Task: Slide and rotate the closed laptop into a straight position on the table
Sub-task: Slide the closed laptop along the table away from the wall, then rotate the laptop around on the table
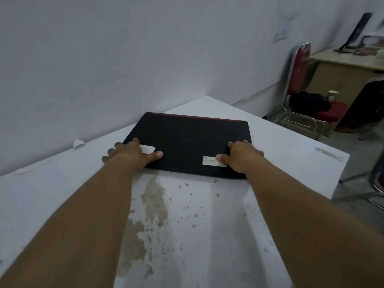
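A closed black laptop (191,140) with a red strip along its far edge lies flat on the white table (280,154), near the far corner. Two pale stickers sit on its lid near the front corners. My left hand (131,152) grips its near left corner, thumb on the lid and fingers over the side. My right hand (242,155) holds the near right corner the same way, thumb on a sticker. The laptop lies skewed relative to the table's edges.
The table top is worn, with brown patches and flecks (153,204) in front of the laptop. A white wall (104,59) runs along the left. A red chair (307,100) with a dark bag stands beyond the right edge, a wooden desk (340,69) behind it.
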